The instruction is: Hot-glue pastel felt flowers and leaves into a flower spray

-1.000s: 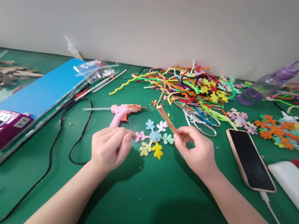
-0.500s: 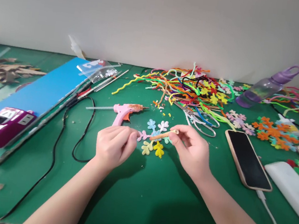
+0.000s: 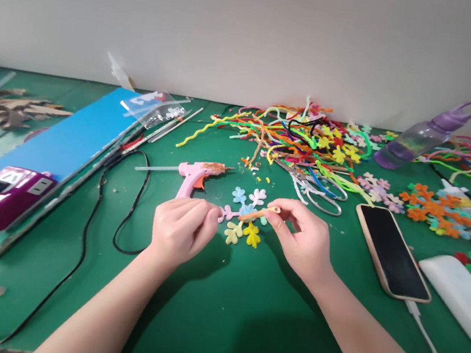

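Note:
A snowflake-like piece of small fuzzy flower shapes in blue, pink, yellow and green [image 3: 253, 234] lies at the middle of the green table. My right hand [image 3: 303, 235] pinches the right end of a thin tan stick [image 3: 257, 214], whose other end rests over the piece's centre. At the piece's left side, my left hand [image 3: 183, 227] is closed with its fingertips by the pink shape [image 3: 229, 213]; the fingers hide what they grip. Just behind my left hand, a pink glue gun [image 3: 196, 176] lies on its side, nozzle to the right.
Behind are scissors [image 3: 319, 196] and a heap of coloured pipe cleaners [image 3: 276, 132]. To the right stand a phone [image 3: 393, 252], a white power bank [image 3: 461, 293] and a purple bottle [image 3: 418, 137]. A power strip [image 3: 11, 199], blue board [image 3: 63, 130] and black cord [image 3: 86, 238] lie left.
The view has shifted very slightly. Both hands keep nearly the same pose, and the stick's lower end has moved slightly to the right with my right hand.

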`<state>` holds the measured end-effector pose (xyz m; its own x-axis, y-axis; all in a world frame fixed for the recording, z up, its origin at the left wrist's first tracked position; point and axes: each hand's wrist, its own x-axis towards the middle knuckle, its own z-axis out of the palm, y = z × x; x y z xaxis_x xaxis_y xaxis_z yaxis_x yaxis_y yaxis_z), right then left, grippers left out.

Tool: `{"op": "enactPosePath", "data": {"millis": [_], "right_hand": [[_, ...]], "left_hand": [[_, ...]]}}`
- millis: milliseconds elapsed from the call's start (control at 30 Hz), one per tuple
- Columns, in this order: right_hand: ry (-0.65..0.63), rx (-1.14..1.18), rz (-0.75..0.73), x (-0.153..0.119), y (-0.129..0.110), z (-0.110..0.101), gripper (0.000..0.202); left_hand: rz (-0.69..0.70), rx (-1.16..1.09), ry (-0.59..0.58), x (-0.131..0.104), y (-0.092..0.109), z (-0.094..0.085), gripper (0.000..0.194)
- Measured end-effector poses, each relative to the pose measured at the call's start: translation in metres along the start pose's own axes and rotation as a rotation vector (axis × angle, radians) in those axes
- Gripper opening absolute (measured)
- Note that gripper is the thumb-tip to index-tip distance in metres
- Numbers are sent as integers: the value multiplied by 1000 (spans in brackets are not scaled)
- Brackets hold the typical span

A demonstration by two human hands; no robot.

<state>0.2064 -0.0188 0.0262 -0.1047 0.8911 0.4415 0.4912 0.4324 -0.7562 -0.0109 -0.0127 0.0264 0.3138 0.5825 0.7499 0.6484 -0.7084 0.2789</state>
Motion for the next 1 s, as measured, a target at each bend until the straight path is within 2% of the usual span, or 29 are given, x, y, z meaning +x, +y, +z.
{"op": "enactPosePath", "data": {"millis": [267,467,533,600,700,767,867,1000], "right_hand": [[-5,-35,1,1,0,-3,5],[-14,-52,-2,1,1,-3,7],[-15,-45,-2,0,1,-4,7],[-4,-20,7,0,0,-4,8],[30,6,10,0,0,-6,11],[45,0,-1,-1,1,-6,10],[44,-2,-7,-1,2,-5,10],[19,11,8,-1,3,-4,9]], "left_hand": [[-20,32,-44,1,2,0,20],[16,101,-92,3,1,3,24],[51,158,-169,3,0,5,28],[113,172,-300,2,-1,7,32],[198,82,-507,-1,0,11,26],[222,45,-602,-3,1,13,23],[238,71,-705,-5,3,16,26],[245,107,-770,-5,3,19,28]]}}
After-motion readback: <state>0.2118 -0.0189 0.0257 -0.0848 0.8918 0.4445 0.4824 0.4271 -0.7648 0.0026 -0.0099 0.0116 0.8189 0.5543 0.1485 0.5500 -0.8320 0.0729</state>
